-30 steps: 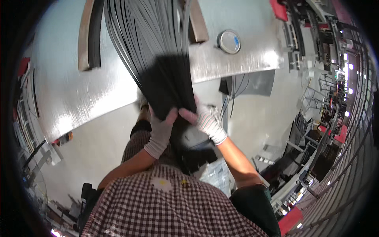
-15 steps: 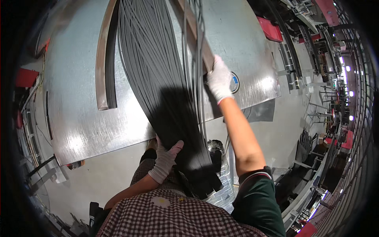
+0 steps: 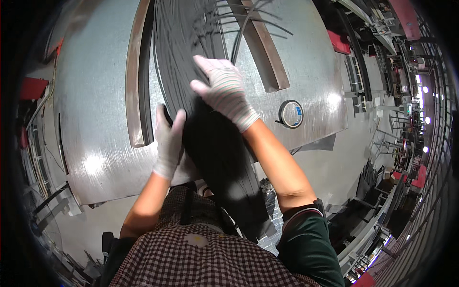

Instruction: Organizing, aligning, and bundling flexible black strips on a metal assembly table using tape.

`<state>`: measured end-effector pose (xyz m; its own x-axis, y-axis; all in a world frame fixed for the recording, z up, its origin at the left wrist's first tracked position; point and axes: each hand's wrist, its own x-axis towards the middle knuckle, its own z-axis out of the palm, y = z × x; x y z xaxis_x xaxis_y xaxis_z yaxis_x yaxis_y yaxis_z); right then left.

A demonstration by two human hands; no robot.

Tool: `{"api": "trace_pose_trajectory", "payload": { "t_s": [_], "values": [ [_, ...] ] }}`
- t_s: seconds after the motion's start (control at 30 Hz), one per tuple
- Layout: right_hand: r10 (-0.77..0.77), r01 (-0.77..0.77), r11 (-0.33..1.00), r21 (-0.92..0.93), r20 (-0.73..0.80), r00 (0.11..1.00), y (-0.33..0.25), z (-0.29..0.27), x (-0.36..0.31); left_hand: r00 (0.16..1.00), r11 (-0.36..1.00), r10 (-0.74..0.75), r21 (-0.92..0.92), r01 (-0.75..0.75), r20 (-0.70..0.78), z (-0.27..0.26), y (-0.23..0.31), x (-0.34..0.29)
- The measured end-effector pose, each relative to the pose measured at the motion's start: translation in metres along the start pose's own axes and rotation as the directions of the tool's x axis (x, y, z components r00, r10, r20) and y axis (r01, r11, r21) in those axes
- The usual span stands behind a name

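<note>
I have the black strip bundle [image 3: 222,148] running lengthwise from top centre to lower centre, overhanging the bench [image 3: 95,110]. My right hand [image 3: 224,90], fingers spread, is over it; my left hand [image 3: 168,143] borders its left edge, grip impossible to tell.

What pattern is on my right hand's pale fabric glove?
The pale fabric glove has thin crosswise stripes, best seen in the head view.

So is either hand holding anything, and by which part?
The left hand is at the left edge of the black strip bundle, but whether it grips cannot be told. The right hand is open over the bundle, with no hold visible.
</note>
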<state>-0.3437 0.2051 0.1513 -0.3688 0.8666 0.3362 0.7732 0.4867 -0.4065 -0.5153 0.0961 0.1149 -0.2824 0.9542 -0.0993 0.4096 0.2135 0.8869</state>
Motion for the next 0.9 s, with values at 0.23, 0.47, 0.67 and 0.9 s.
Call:
{"api": "trace_pose_trajectory", "payload": {
  "t_s": [0.23, 0.47, 0.67, 0.9],
  "values": [
    [0.492, -0.520, 0.838, 0.167, 0.185, 0.851, 0.003, -0.005, 0.057, 0.999, 0.988, -0.029, -0.154, 0.033, 0.029, 0.037, 0.000, 0.102],
    [0.571, -0.548, 0.821, 0.160, -0.233, 0.787, 0.069, -0.008, 0.001, 0.980, 0.956, -0.027, -0.281, 0.084, 0.199, 0.078, 0.010, 0.165],
    [0.695, -0.589, 0.718, 0.371, -0.422, 0.582, 0.039, -0.054, -0.080, 0.999, 1.000, 0.009, 0.030, -0.008, -0.046, 0.067, 0.041, 0.200],
    [0.419, -0.366, 0.881, 0.298, -0.134, 0.898, 0.013, -0.044, -0.092, 0.854, 0.693, 0.456, 0.501, -0.518, 0.252, 0.071, 0.073, 0.170]
  ]
}}
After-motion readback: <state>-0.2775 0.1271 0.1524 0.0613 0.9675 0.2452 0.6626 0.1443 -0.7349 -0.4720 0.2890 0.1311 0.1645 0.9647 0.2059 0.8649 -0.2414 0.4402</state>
